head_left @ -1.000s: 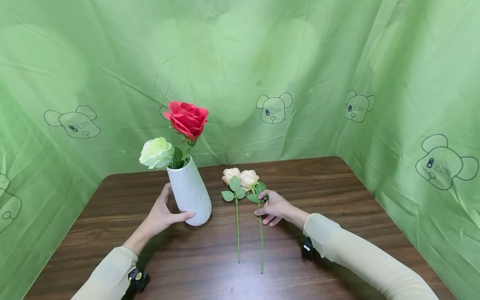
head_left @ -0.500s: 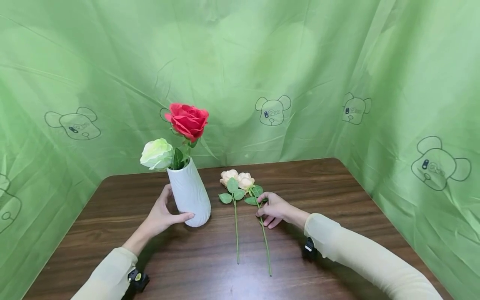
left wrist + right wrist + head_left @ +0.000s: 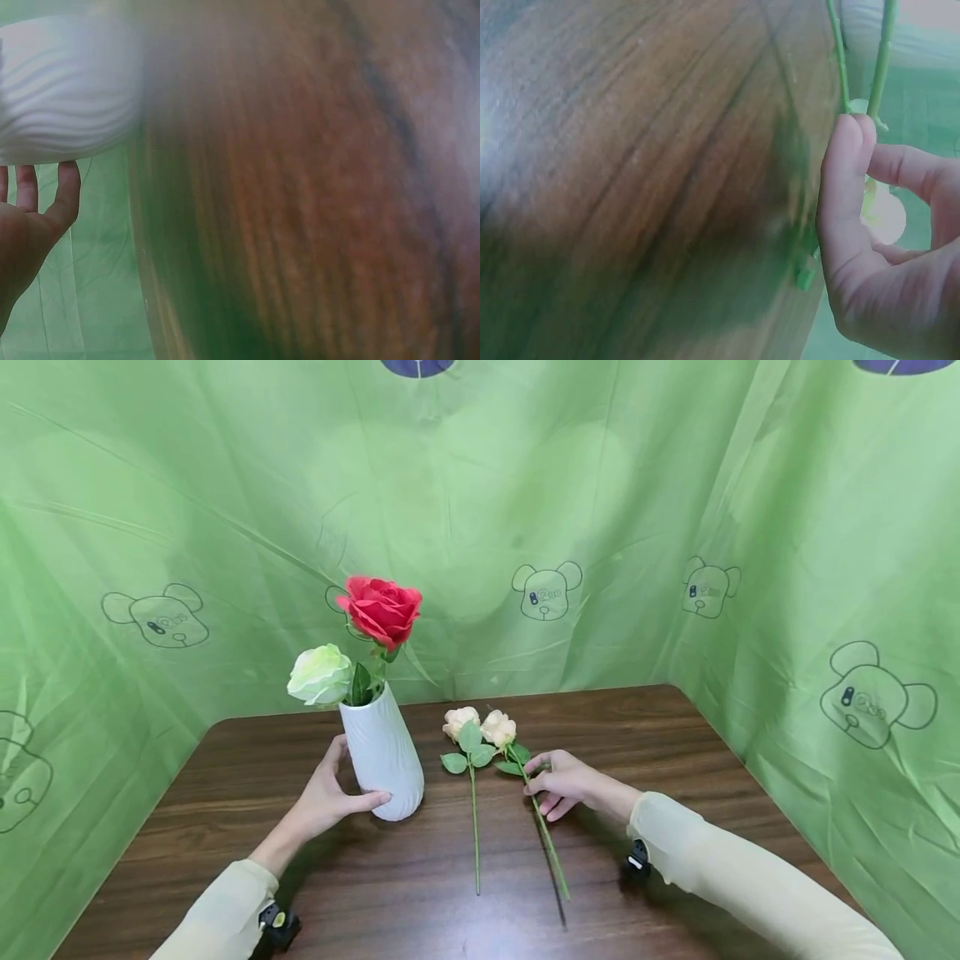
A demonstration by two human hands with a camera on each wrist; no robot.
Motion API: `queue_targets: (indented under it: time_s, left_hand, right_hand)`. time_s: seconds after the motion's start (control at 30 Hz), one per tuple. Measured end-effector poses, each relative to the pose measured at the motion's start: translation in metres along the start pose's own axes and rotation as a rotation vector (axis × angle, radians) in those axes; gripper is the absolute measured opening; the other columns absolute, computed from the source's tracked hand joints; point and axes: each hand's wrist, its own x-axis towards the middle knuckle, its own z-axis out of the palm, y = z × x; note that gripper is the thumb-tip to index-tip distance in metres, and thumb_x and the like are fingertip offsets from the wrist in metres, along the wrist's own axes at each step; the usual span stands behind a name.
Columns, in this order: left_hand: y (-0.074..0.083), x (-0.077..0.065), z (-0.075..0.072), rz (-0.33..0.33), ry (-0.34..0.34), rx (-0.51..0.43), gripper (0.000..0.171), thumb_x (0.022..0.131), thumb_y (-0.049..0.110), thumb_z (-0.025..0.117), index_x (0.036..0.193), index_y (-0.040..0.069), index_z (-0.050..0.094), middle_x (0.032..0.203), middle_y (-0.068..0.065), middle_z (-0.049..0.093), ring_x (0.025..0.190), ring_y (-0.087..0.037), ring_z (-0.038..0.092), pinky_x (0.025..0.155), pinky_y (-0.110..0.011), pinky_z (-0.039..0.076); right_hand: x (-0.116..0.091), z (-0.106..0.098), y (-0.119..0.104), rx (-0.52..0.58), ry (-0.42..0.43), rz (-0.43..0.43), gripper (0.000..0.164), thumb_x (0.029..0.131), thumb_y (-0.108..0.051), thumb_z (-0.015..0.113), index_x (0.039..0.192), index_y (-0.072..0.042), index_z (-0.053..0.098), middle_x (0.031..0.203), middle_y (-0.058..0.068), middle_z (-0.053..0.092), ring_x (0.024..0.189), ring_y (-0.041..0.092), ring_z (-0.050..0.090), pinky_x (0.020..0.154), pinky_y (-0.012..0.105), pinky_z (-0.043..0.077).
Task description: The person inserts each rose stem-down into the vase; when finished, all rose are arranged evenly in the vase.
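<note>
My left hand (image 3: 330,795) grips the lower part of a ribbed white vase (image 3: 384,756), thumb across its front and fingers behind. The vase holds a red rose (image 3: 382,612) and a pale green-white rose (image 3: 320,675). In the left wrist view, fingertips touch the side of the vase (image 3: 71,90). My right hand (image 3: 564,783) pinches the green stem of a cream rose (image 3: 498,728) between thumb and fingers. That stem's lower end is raised, apart from its shadow. A second cream rose (image 3: 461,722) lies just left, its stem pointing toward me.
All of this is on a dark wooden table (image 3: 360,893) with rounded far corners. Green cloth (image 3: 465,510) with bear drawings hangs behind the table and along its sides.
The right hand has shifted slightly right with the cream rose's stem. Its lower end has swung right and lifted off the table. The left hand still holds the vase.
</note>
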Motion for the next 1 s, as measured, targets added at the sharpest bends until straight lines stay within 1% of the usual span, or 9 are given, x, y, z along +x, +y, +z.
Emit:
queue_targets:
  time_s: [0.2,0.43,0.57,0.73,0.87,1.0]
  left_hand:
    - [0.000,-0.001,0.000,0.019,0.005,-0.022,0.094,0.070,0.008,0.094,0.146,0.016,0.040,0.133,-0.004,0.057,0.125,-0.013,0.051,0.106,-0.024,0.034]
    - [-0.001,-0.001,0.000,0.013,0.004,-0.007,0.093,0.070,0.010,0.094,0.146,0.017,0.040,0.132,-0.001,0.057,0.125,-0.015,0.050,0.107,-0.027,0.034]
    - [-0.002,0.002,0.001,0.020,0.003,-0.006,0.093,0.070,0.012,0.095,0.146,0.018,0.041,0.132,-0.001,0.057,0.125,-0.016,0.051,0.107,-0.027,0.035]
    - [-0.001,0.003,0.003,0.018,0.002,-0.003,0.094,0.070,0.010,0.095,0.146,0.018,0.040,0.133,0.000,0.057,0.126,-0.015,0.050,0.109,-0.030,0.033]
    - [0.000,0.003,0.003,0.013,0.009,0.010,0.095,0.069,0.007,0.094,0.147,0.014,0.039,0.133,-0.002,0.056,0.125,-0.012,0.050,0.107,-0.026,0.034]
    - [0.000,0.001,0.003,0.018,0.018,0.021,0.094,0.068,0.004,0.094,0.145,0.009,0.040,0.132,-0.007,0.056,0.123,-0.012,0.050,0.106,-0.027,0.033]
  right_hand:
    - [-0.004,-0.011,-0.004,0.040,-0.045,-0.025,0.049,0.093,-0.001,0.066,0.139,0.004,0.049,0.105,0.022,0.069,0.066,0.023,0.069,0.058,0.037,0.060]
    - [-0.012,-0.022,-0.001,0.124,-0.176,-0.088,0.053,0.102,-0.003,0.057,0.149,0.008,0.036,0.128,0.031,0.058,0.085,0.029,0.070,0.071,0.042,0.061]
    - [-0.016,-0.031,-0.001,0.199,-0.230,-0.112,0.056,0.102,-0.002,0.056,0.150,0.010,0.030,0.132,0.033,0.053,0.091,0.028,0.069,0.078,0.046,0.060]
    - [-0.021,-0.040,-0.001,0.250,-0.269,-0.130,0.057,0.102,-0.001,0.057,0.149,0.011,0.028,0.129,0.028,0.056,0.093,0.027,0.069,0.081,0.046,0.059]
    - [-0.024,-0.042,-0.002,0.264,-0.281,-0.128,0.057,0.100,-0.001,0.060,0.147,0.011,0.031,0.127,0.023,0.060,0.096,0.029,0.069,0.081,0.046,0.059]
    - [-0.027,-0.041,-0.003,0.271,-0.290,-0.134,0.056,0.098,0.000,0.063,0.146,0.011,0.035,0.123,0.014,0.065,0.101,0.031,0.069,0.082,0.046,0.059]
